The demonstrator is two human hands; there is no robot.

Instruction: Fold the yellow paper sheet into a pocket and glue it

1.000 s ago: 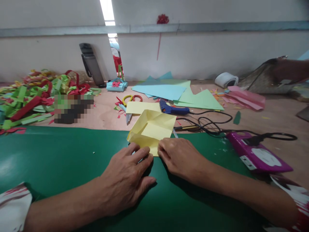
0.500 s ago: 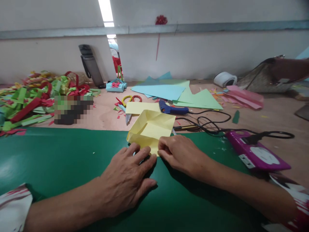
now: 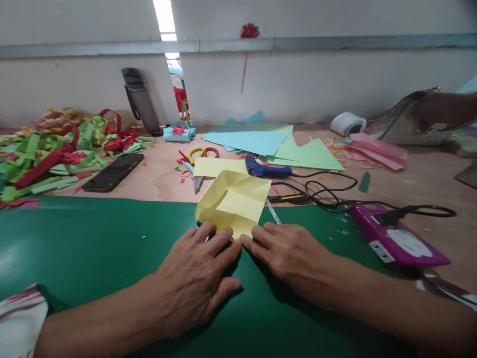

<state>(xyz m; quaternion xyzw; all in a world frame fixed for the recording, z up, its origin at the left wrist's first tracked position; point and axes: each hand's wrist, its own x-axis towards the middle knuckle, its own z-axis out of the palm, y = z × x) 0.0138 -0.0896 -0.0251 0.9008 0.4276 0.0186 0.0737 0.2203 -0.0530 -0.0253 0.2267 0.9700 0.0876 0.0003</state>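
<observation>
A folded yellow paper (image 3: 233,201) lies at the far edge of a green mat (image 3: 93,243). My left hand (image 3: 197,276) rests flat on the mat, its fingers spread and pressing the paper's near edge. My right hand (image 3: 290,253) lies beside it, fingers stretched out, the tips on the paper's near right corner. Neither hand holds anything. A second yellow sheet (image 3: 216,166) sits just behind the folded one.
Behind the paper lie scissors (image 3: 199,159), a blue glue gun (image 3: 266,170) with black cable, and blue and green sheets (image 3: 268,141). A purple device (image 3: 397,242) sits at right, a phone (image 3: 114,171) and paper strip pile (image 3: 55,144) at left. A dark bottle (image 3: 141,102) stands by the wall.
My right hand has uncurled from a pinch and flattened, sliding slightly toward me along the paper's near edge. The left hand stays in place.
</observation>
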